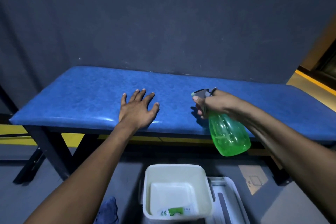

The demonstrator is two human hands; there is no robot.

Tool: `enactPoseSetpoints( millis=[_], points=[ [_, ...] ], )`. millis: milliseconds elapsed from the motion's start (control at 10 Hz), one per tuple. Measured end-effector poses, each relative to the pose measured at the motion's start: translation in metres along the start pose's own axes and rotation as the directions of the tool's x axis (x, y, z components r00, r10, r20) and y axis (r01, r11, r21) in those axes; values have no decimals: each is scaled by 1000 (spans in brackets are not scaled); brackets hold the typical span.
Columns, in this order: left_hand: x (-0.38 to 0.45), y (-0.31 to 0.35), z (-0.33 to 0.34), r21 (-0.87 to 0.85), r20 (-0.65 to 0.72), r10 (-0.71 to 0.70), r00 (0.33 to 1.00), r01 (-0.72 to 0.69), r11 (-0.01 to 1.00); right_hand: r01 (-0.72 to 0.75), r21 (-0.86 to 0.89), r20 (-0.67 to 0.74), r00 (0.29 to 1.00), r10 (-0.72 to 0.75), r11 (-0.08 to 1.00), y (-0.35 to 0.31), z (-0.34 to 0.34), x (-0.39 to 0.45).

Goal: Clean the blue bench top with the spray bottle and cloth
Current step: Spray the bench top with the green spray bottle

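Fingers (198, 104) of the right hand (214, 102) curl round the neck of a green spray bottle (228, 134), with the forefinger lying over the grey trigger head (204, 93); the nozzle points left along the counter. That bottle hangs tilted, its translucent body swung back toward the person and past the counter's near edge, so it is held in the air and does not rest on anything. Over on the other side, the left hand (139, 109) lies palm down on the blue padded top, its fingers (139, 94) straight and spread, gripping nothing; the heel of the hand sits right at the near edge. Both forearms reach in from the bottom of the view.

The blue counter (81, 96) runs across the whole width, glossy along its front lip, carried on a dark metal frame (49, 152) and backed by a dark grey wall (163, 20). On the floor below, between the arms, stands a cream square bin (151, 183) with a white and green packet (173, 212) lying inside it. Touching its right side is a white tray or lid (229, 198), only partly seen. At the bottom edge, left of the bin, shows a crumpled bit of blue cloth (109, 211)
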State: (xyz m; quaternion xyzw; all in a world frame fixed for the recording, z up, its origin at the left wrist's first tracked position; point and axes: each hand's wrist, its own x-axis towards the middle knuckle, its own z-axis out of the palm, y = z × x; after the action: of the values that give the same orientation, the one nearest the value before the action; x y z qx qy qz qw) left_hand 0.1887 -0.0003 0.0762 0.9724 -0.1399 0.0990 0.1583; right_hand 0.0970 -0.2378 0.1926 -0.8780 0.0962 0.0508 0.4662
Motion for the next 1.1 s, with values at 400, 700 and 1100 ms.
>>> enactPoseSetpoints(
  millis=[400, 700, 1100],
  points=[
    [-1, 1, 0, -2, 0, 2, 1000, -2, 1000, -145, 192, 13, 989, 146, 971, 0, -7, -1],
    [0, 0, 1, 1, -8, 3, 1000, -3, 1000, -177, 106, 100, 981, 166, 979, 10, -16, -7],
    [0, 0, 2, 1, -5, -3, 1000, 3, 1000, -116, 272, 59, 993, 104, 955, -11, 2, 1]
  ],
)
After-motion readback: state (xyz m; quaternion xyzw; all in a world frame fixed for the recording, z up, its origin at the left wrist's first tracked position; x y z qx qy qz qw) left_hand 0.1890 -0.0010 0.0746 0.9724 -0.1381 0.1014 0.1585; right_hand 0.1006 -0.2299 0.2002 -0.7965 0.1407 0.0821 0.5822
